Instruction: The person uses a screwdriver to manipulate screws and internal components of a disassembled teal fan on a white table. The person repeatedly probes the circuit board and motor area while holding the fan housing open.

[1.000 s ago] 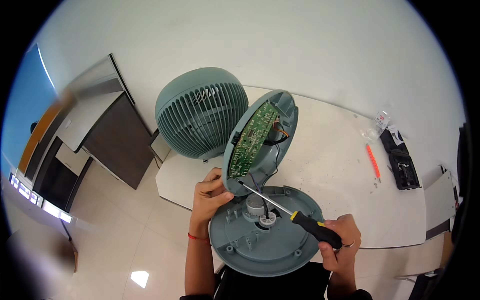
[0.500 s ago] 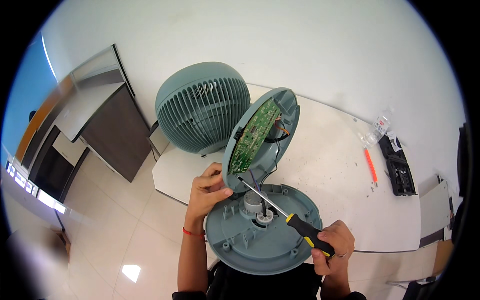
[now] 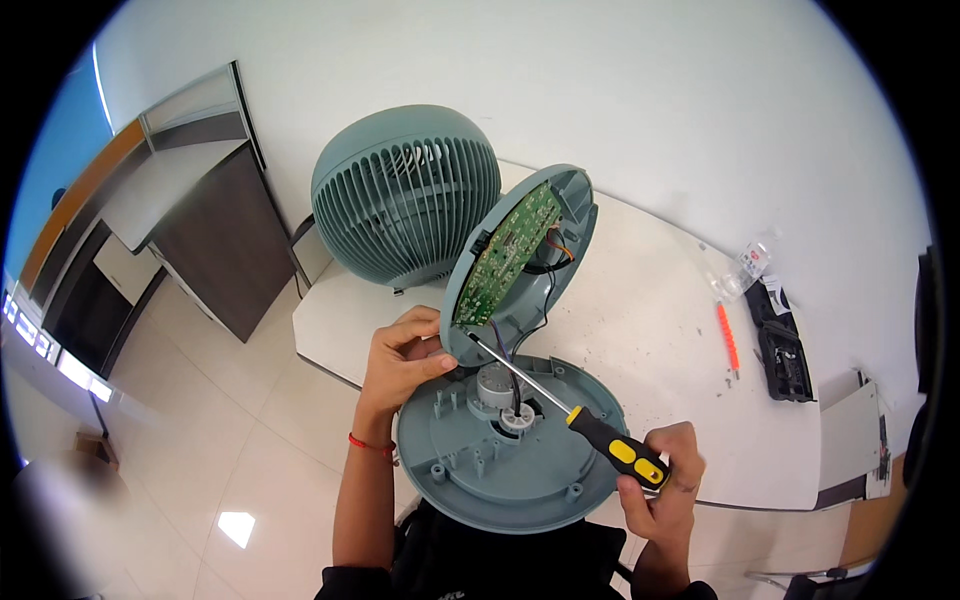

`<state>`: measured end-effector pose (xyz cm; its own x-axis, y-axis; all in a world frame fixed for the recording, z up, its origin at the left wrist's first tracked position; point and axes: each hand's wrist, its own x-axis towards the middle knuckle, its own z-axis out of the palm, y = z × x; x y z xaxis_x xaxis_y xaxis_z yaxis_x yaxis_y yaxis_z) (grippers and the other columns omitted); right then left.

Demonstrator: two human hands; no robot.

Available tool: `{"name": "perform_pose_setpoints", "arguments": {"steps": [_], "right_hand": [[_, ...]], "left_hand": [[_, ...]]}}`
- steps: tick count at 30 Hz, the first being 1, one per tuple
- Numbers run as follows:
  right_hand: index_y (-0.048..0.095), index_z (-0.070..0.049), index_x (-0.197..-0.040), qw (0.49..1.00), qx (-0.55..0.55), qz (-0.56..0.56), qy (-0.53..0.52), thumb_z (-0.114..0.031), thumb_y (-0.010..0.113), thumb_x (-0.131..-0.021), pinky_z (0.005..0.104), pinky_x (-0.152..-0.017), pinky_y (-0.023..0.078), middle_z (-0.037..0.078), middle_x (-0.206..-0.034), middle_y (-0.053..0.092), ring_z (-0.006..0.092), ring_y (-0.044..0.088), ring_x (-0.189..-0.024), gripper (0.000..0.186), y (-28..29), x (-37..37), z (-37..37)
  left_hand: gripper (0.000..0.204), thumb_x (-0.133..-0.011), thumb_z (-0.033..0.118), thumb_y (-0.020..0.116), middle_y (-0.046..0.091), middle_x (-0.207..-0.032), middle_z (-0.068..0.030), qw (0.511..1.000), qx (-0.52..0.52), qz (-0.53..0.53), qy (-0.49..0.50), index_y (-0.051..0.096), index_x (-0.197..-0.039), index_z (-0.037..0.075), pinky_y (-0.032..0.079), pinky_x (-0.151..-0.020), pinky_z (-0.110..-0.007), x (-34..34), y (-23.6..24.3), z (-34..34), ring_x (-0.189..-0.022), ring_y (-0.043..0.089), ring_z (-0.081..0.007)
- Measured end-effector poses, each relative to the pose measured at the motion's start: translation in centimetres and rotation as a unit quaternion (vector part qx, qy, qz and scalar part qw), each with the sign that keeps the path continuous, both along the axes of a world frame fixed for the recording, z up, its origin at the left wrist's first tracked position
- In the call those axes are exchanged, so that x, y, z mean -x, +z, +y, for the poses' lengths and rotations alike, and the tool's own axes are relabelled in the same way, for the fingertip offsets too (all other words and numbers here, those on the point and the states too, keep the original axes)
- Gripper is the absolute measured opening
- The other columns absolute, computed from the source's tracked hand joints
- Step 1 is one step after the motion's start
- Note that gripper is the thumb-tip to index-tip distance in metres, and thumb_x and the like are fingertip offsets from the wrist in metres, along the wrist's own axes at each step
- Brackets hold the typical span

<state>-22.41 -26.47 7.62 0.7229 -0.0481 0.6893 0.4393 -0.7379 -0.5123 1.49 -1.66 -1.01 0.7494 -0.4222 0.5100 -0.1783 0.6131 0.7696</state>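
My left hand (image 3: 400, 365) grips the lower left edge of a tilted grey-green round housing (image 3: 574, 197), which carries a green circuit board (image 3: 505, 255) and coloured wires. My right hand (image 3: 665, 500) holds a black-and-yellow screwdriver (image 3: 610, 440); its tip is at the housing's lower edge, just below the board. Underneath lies a round grey-green base (image 3: 540, 480) with a motor (image 3: 497, 385) and a small white gear (image 3: 517, 420). A grey-green fan head (image 3: 400, 200) rests behind, on the white table (image 3: 660, 320).
At the table's right are an orange flexible bit extension (image 3: 726, 335), small metal pieces, an open black tool case (image 3: 778, 360) and a plastic bottle (image 3: 752, 262). A white wall stands behind. A desk with dark panels (image 3: 210, 240) is at the left; tiled floor shows below it.
The view has shifted, so the scene sits higher and slightly left. The screwdriver's handle has turned, showing more yellow on its grip; its tip stays at the housing's edge.
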Motion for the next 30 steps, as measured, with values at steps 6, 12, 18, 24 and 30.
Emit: {"name": "perform_pose_setpoints", "arguments": {"steps": [6, 12, 18, 24, 30], "right_hand": [[0.058, -0.007, -0.111, 0.993, 0.116, -0.009, -0.002, -0.023, 0.07, -0.086, 0.032, -0.062, 0.041, 0.013, -0.084, 0.056, 0.0234, 0.051, -0.069, 0.031, -0.6, 0.4, -0.4], [0.06, -0.003, -0.108, 0.988, -0.136, 0.053, -0.045, -0.025, 0.072, -0.088, 0.03, -0.064, 0.042, 0.011, -0.083, 0.058, 0.0206, 0.053, -0.068, 0.032, -1.7, 1.3, 2.0], [0.055, -0.005, -0.117, 0.99, -0.129, 0.029, -0.043, -0.023, 0.075, -0.086, 0.0317, -0.071, 0.042, 0.013, -0.097, 0.054, 0.0232, 0.05, -0.083, 0.041, -2.2, 1.8, 2.1], [0.055, -0.011, -0.106, 0.982, 0.179, -0.037, -0.049, -0.02, 0.078, -0.08, 0.0425, -0.077, 0.04, 0.01, -0.097, 0.054, 0.0305, 0.047, -0.086, 0.037, -1.4, 1.3, 0.7], [0.047, -0.01, -0.121, 0.994, 0.098, -0.021, -0.042, -0.038, 0.061, -0.094, 0.0411, -0.076, 0.039, 0.01, -0.091, 0.051, 0.0256, 0.045, -0.083, 0.042, -1.7, 1.1, 0.3]], "left_hand": [[0.035, -0.074, -0.01, 0.079, 0.061, -0.114, -0.0123, 1.0, 0.003, 0.027, 0.01, 0.07, -0.108, -0.005, 0.054, -0.094, -0.034, 0.2, -0.1, -0.3, -0.106, 0.063, -0.021], [0.035, -0.073, -0.01, 0.08, 0.062, -0.112, -0.0124, 0.999, -0.014, 0.023, 0.022, 0.071, -0.106, -0.005, 0.056, -0.091, -0.031, 0.3, -0.1, -0.2, -0.104, 0.064, -0.0204], [0.036, -0.072, -0.01, 0.08, 0.063, -0.113, -0.0128, 0.999, -0.023, 0.015, 0.032, 0.071, -0.106, -0.006, 0.057, -0.09, -0.031, 0.2, -0.2, -0.1, -0.102, 0.065, -0.0197], [0.035, -0.072, -0.01, 0.08, 0.063, -0.113, -0.0129, 0.999, -0.016, 0.01, 0.031, 0.071, -0.106, -0.006, 0.057, -0.09, -0.031, 0.2, 0.0, -0.2, -0.102, 0.065, -0.0192], [0.034, -0.072, -0.01, 0.08, 0.064, -0.111, -0.012, 1.0, -0.009, 0.011, 0.026, 0.072, -0.105, -0.005, 0.057, -0.089, -0.03, 0.1, 0.2, -0.3, -0.101, 0.065, -0.0181]]}}
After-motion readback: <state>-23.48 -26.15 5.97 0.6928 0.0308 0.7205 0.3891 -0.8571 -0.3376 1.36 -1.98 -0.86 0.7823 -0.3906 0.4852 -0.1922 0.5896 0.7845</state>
